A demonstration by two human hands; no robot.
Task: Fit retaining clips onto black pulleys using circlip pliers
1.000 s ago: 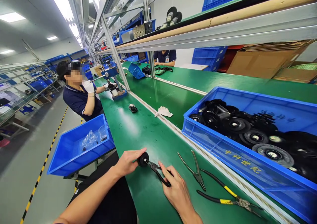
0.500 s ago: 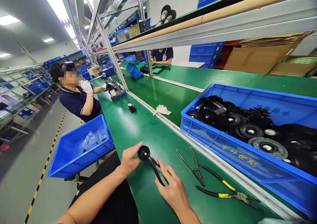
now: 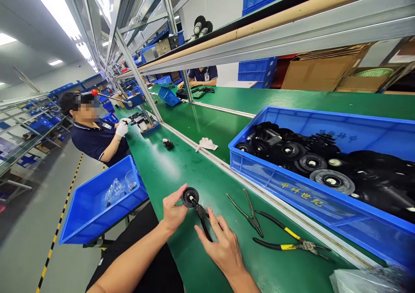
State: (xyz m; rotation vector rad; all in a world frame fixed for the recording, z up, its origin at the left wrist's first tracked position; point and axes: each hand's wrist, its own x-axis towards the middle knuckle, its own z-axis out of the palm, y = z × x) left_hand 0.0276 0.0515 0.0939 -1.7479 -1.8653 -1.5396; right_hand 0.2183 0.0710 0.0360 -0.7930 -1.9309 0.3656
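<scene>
The fingers of our left hand [image 3: 173, 210] pinch the left rim of a black disc [image 3: 187, 193] over the near worktop [image 3: 194, 172], its round face turned up towards us. It looks dark and ringed, with a pale centre. Our right hand [image 3: 223, 243] has its fingers closed around black-handled pliers [image 3: 200, 213], whose long axis slants from near right to far left, tip at the disc's centre. At right, a blue bin [image 3: 266, 178] bears yellow characters: 中科世纪.

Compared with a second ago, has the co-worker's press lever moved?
Yes: the lever has swung up; its outer end now sits higher than the blue press head, rather than lower.
</scene>
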